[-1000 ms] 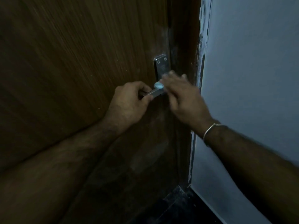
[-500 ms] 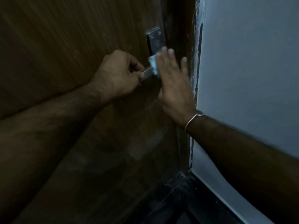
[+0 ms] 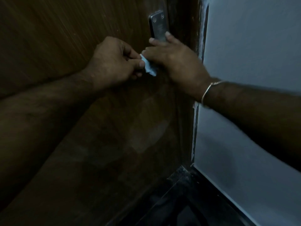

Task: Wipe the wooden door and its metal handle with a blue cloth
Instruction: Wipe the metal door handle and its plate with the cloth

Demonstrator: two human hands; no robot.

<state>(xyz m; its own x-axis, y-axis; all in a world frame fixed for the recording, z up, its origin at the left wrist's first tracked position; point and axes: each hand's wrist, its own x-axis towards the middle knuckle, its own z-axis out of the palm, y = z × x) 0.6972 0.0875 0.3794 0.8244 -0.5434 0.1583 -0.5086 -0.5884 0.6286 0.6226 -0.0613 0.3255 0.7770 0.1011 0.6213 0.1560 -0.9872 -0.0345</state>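
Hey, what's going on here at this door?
A person is cleaning the door handle. The left hand is curled where the lever sits, though the lever itself is hidden. The right hand holds a blue cloth against the handle area, its fingertips reaching onto the metal plate. A bangle sits on the right wrist.

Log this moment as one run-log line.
left hand: grips handle | right hand: presses blue cloth on handle | stage: handle wipe
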